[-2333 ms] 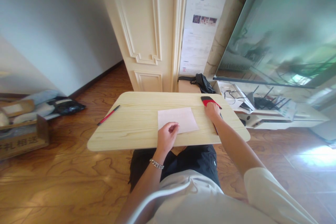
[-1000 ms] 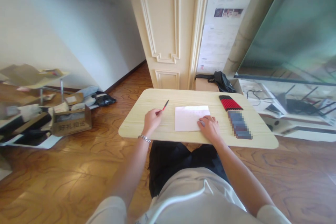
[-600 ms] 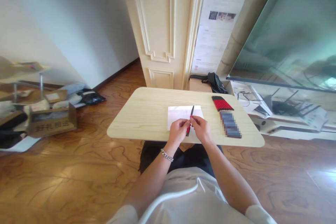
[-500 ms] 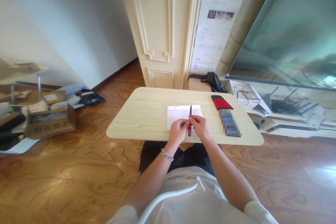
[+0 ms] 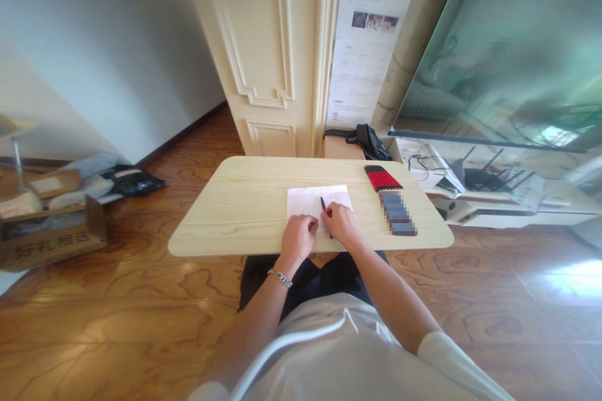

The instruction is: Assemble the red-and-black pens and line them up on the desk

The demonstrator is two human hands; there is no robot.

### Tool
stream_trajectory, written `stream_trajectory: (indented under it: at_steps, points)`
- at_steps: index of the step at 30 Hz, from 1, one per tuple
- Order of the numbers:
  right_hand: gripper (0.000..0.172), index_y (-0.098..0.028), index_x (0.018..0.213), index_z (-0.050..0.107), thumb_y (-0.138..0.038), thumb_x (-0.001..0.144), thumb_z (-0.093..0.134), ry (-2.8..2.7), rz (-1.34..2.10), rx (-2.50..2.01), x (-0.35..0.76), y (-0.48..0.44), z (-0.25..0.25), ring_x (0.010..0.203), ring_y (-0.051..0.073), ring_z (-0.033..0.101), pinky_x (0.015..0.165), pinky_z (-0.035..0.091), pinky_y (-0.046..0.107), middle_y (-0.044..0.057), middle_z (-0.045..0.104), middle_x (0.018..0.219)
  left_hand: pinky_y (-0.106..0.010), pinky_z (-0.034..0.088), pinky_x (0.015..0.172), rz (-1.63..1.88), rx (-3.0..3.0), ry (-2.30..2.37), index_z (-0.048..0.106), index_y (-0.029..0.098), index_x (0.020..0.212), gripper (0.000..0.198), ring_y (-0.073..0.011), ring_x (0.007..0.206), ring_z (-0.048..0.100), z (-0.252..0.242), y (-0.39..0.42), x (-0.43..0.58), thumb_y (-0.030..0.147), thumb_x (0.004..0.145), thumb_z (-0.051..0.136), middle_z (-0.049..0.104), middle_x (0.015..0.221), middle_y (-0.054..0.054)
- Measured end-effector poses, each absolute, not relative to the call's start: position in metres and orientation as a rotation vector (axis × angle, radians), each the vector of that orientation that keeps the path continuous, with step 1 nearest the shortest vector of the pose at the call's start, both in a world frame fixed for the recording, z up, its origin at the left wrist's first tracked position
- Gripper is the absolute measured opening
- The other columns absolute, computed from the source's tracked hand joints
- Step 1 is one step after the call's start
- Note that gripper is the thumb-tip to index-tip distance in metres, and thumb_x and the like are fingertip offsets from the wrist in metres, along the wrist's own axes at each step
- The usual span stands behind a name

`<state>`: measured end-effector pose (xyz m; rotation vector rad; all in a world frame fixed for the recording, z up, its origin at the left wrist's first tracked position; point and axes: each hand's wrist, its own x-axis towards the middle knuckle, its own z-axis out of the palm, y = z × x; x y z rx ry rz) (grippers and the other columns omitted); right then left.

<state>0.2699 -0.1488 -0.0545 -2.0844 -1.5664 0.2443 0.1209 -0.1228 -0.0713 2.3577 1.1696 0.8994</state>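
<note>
My right hand (image 5: 341,223) is closed on a red and black pen (image 5: 323,203). The pen's dark end sticks out past the fingertips and leans to the left, while much of its barrel is hidden by the hand. My left hand (image 5: 300,238), with a chain bracelet on its wrist, rests over the lower left of a white sheet of paper (image 5: 301,200). Its fingers are curled in a pinch, apart from the pen, and whatever is between them is hidden. Both hands are at the near edge of the pale wooden table (image 5: 235,207).
A row of several red and black pens (image 5: 383,178) lies at the table's right, with a blurred dark flat item (image 5: 399,213) just below. Behind the table are a black bag (image 5: 371,141) and a panelled door (image 5: 263,44). A cardboard box (image 5: 56,232) sits on the floor at left.
My hands have moved apart; the left hand is off the pen, which stays in my right hand and now tilts left. The whole view has shifted, so the table appears farther left.
</note>
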Motion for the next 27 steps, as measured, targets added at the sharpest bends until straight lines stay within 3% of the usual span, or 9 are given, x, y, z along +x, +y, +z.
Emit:
stream_trajectory:
  at_steps: [7, 15, 23, 27]
  points:
    - [0.025, -0.020, 0.082, 0.067, -0.040, 0.089, 0.053, -1.414, 0.297, -1.993, 0.290, -0.156, -0.051, 0.075, 0.018, 0.063, 0.068, 0.040, 0.026, 0.004, 0.071, 0.080, -0.038, 0.047, 0.083, 1.029, 2.310, 1.166, 0.072, 0.021, 0.089, 0.015, -0.0251, 0.087, 0.062, -0.063, -0.124, 0.122, 0.022, 0.087, 0.056, 0.072, 0.089, -0.009]
    - [0.025, -0.020, 0.087, 0.070, -0.036, 0.089, 0.051, -1.426, 0.233, -2.031, 0.307, -0.153, -0.049, 0.081, 0.019, 0.064, 0.071, 0.041, 0.027, 0.006, 0.072, 0.087, -0.037, 0.046, 0.088, 1.195, 2.204, 1.193, 0.069, 0.021, 0.091, 0.016, -0.0232, 0.090, 0.061, -0.069, -0.132, 0.120, 0.023, 0.089, 0.053, 0.070, 0.090, -0.007]
    - [0.038, -0.017, 0.090, 0.070, -0.053, 0.082, 0.060, -1.611, 0.269, -2.194, 0.285, -0.118, -0.046, 0.089, 0.025, 0.065, 0.075, 0.043, 0.032, 0.014, 0.072, 0.092, -0.037, 0.046, 0.088, 1.203, 2.208, 1.194, 0.069, 0.021, 0.090, 0.017, -0.0233, 0.089, 0.060, -0.071, -0.132, 0.121, 0.022, 0.089, 0.053, 0.070, 0.089, -0.008]
    - [0.030, -0.016, 0.086, 0.070, -0.043, 0.081, 0.061, -1.584, 0.275, -2.267, 0.284, -0.111, -0.046, 0.087, 0.026, 0.065, 0.073, 0.044, 0.033, 0.017, 0.071, 0.093, -0.037, 0.046, 0.088, 1.210, 2.177, 1.201, 0.070, 0.022, 0.091, 0.017, -0.0235, 0.090, 0.061, -0.068, -0.132, 0.119, 0.024, 0.089, 0.053, 0.070, 0.090, -0.008]
